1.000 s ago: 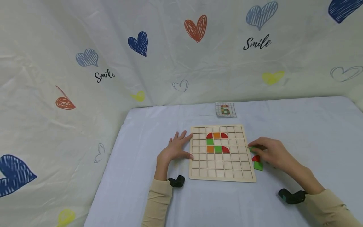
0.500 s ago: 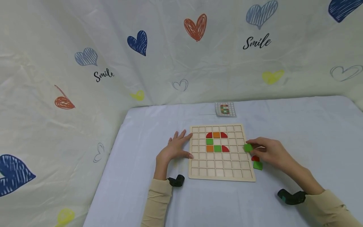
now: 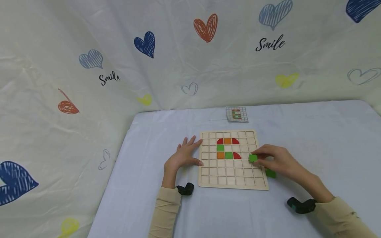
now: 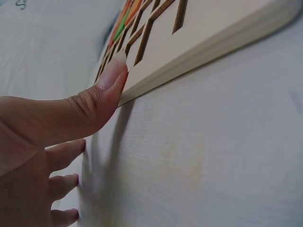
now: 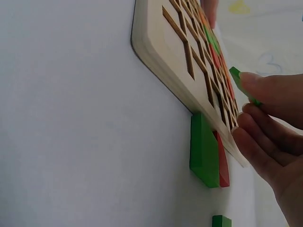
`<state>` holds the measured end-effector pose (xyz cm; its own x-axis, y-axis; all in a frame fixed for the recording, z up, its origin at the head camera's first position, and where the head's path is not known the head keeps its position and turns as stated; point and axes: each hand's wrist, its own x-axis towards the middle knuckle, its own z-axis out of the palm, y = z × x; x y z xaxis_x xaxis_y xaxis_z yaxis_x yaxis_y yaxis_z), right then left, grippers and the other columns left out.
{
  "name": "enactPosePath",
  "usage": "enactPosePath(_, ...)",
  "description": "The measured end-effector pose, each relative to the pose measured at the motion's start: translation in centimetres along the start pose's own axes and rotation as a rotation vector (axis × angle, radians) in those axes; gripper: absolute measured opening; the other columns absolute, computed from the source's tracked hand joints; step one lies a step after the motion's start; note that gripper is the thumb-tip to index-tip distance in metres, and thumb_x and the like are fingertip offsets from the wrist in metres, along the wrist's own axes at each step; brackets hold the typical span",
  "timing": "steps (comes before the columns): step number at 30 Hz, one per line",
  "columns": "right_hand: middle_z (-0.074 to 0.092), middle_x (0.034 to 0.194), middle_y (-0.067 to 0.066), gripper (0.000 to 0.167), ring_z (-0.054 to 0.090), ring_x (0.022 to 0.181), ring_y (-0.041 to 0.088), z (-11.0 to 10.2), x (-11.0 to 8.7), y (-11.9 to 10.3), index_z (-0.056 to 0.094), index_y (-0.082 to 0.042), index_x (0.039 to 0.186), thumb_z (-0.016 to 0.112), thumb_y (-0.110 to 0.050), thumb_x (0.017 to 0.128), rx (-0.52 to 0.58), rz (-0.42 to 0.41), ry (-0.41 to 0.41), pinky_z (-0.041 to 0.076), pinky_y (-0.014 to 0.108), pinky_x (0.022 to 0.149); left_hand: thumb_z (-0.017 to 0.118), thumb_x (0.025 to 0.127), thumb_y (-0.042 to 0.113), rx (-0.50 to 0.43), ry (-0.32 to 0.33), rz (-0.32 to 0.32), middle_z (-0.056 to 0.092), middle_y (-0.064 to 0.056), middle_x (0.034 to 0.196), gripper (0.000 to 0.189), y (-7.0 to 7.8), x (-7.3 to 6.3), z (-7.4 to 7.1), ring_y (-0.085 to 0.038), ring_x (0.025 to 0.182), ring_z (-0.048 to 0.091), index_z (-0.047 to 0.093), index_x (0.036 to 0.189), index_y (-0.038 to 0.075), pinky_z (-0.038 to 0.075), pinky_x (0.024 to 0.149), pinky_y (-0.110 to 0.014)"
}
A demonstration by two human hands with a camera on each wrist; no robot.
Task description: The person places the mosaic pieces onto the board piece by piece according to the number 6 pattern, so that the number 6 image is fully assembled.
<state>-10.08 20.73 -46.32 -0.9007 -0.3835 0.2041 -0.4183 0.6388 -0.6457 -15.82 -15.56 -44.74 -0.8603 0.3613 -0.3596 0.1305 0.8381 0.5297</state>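
Pinching a green tile [image 3: 253, 158], the right hand's [image 3: 275, 162] grip has carried it from beside the board [image 3: 232, 185] onto its grid; left hand [image 3: 183, 157] stays spread, steadying.

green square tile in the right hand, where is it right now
In the head view the green square tile is pinched by the right hand above the right side of the wooden grid board, just right of the lower red quarter-circle piece.
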Motion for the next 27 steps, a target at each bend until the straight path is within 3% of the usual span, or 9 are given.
enactPosePath(12, 0.07, 0.093, -0.007, 0.029, 0.057, 0.08, 0.002, 1.0, 0.8, -0.7, 0.08, -0.01, 0.105, 0.089, -0.012, 0.078, 0.015, 0.012, -0.031, 0.055, 0.024, 0.071, 0.089, 0.08, 0.032, 0.012, -0.003, -0.005, 0.012, -0.004, 0.173, 0.1, 0.0, 0.2, 0.0, -0.036, 0.16, -0.004, 0.033, 0.163, 0.027, 0.001, 0.129, -0.058)
enactPosePath(19, 0.071, 0.094, -0.007, 0.026, 0.055, 0.076, 0.008, 2.1, 1.3, -0.9, 0.08, -0.01, 0.103, 0.089, -0.01, 0.078, 0.052, -0.052, -0.042, 0.049, 0.022, 0.064, 0.089, 0.08, 0.032, 0.018, -0.007, -0.01, 0.012, -0.003, 0.174, 0.1, -0.1, 0.2, 0.0, -0.036, 0.161, -0.004, 0.032, 0.163, 0.027, 0.001, 0.129, -0.059)
enactPosePath(27, 0.071, 0.097, -0.002, 0.028, 0.059, 0.082, 0.011, 2.9, 2.0, -1.7, 0.081, -0.008, 0.105, 0.089, -0.012, 0.079, 0.026, -0.024, -0.09, 0.054, 0.024, 0.07, 0.089, 0.08, 0.033, 0.013, -0.004, -0.012, 0.012, -0.002, 0.174, 0.1, 0.0, 0.2, 0.0, -0.035, 0.161, -0.005, 0.033, 0.163, 0.028, 0.002, 0.129, -0.059)
